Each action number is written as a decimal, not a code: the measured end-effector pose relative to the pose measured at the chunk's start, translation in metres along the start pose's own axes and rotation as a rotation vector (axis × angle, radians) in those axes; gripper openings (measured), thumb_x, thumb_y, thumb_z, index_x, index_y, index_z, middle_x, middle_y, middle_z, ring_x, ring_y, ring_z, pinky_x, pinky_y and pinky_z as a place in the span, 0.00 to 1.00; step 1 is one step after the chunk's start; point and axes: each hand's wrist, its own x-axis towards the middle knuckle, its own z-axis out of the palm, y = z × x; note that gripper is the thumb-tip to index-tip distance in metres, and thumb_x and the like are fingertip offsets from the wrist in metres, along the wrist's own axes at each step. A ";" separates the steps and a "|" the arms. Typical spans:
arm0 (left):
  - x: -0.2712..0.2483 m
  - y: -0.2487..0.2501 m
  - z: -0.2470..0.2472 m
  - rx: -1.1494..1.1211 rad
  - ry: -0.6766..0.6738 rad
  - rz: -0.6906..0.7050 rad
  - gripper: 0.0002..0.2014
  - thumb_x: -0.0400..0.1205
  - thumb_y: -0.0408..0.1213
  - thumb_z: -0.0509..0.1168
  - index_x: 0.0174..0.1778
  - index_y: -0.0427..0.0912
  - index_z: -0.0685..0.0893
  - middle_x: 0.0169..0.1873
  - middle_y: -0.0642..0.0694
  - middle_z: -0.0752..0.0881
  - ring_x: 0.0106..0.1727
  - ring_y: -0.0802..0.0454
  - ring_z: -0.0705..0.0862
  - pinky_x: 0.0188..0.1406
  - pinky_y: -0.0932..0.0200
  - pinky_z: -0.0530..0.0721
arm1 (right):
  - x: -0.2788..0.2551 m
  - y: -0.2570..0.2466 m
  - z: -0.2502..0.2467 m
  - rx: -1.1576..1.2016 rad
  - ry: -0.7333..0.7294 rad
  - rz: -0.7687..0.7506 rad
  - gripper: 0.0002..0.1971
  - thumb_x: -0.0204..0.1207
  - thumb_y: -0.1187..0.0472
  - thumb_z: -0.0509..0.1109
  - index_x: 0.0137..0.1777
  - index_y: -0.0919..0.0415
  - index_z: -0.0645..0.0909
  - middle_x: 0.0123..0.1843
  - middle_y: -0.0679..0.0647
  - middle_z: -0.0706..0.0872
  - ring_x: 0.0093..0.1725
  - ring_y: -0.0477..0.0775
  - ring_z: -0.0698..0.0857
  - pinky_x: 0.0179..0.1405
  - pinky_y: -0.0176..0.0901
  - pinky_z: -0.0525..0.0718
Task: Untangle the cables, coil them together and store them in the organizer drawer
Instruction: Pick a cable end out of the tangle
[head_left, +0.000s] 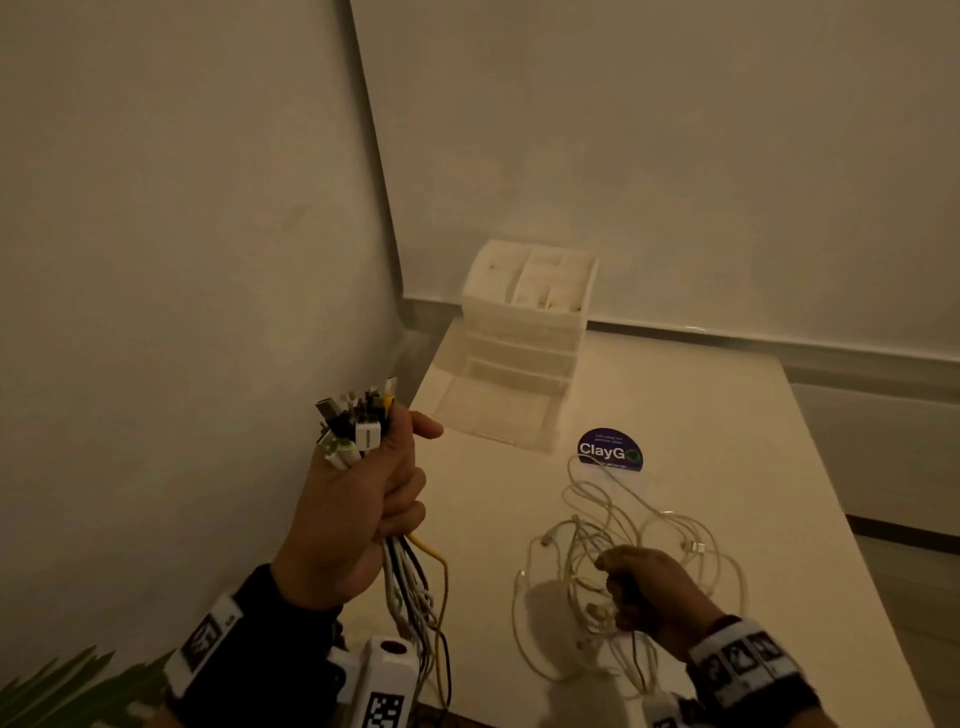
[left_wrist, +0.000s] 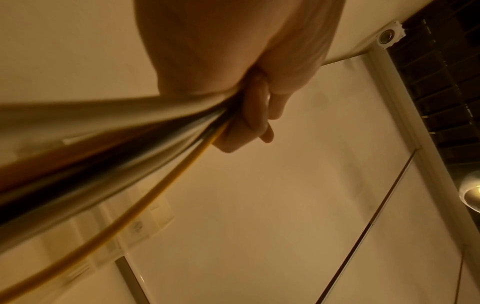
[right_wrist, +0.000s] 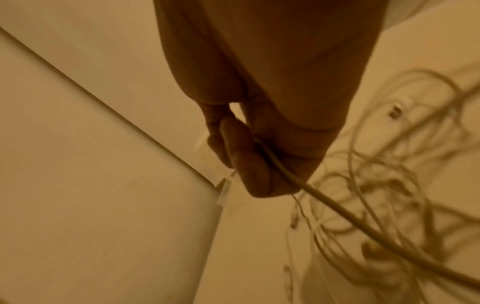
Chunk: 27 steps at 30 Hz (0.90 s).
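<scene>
Left hand (head_left: 358, 499), lower left of the head view, is clenched round the sorted bundle (head_left: 356, 423), plugs fanned out above the fist. Lower right, the right hand (head_left: 652, 587) pinches one pale strand of the loose tangle (head_left: 623, 540) on the table (head_left: 753, 426). Best to draw that strand out slowly, lifting rather than yanking, so loops don't tighten. The organizer (head_left: 524, 332) waits at centre, bottom drawer (head_left: 493, 410) pulled out.

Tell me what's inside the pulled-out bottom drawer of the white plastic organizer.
The open bottom drawer of the white plastic organizer shows only its bare pale floor, no cables. Its rear portion, under the organizer body, is hidden.
</scene>
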 end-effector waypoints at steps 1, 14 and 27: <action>0.002 -0.002 0.003 0.000 -0.005 -0.010 0.26 0.67 0.59 0.77 0.44 0.39 0.85 0.21 0.50 0.60 0.18 0.59 0.56 0.15 0.68 0.60 | -0.009 -0.011 -0.004 0.010 -0.030 -0.036 0.10 0.84 0.70 0.57 0.50 0.74 0.78 0.24 0.57 0.71 0.21 0.51 0.63 0.23 0.42 0.64; 0.026 -0.028 0.043 0.061 -0.093 -0.106 0.17 0.77 0.50 0.64 0.41 0.37 0.85 0.23 0.45 0.61 0.19 0.57 0.56 0.16 0.67 0.57 | -0.077 -0.113 0.005 0.033 -0.224 -0.416 0.13 0.85 0.68 0.57 0.58 0.69 0.83 0.30 0.58 0.72 0.23 0.50 0.56 0.25 0.42 0.55; 0.022 -0.025 -0.004 0.003 0.023 -0.073 0.20 0.75 0.54 0.70 0.42 0.37 0.84 0.22 0.46 0.63 0.17 0.59 0.59 0.15 0.68 0.60 | 0.029 -0.016 -0.128 -0.847 0.564 -0.110 0.09 0.82 0.64 0.61 0.50 0.62 0.85 0.41 0.59 0.88 0.43 0.65 0.86 0.44 0.50 0.83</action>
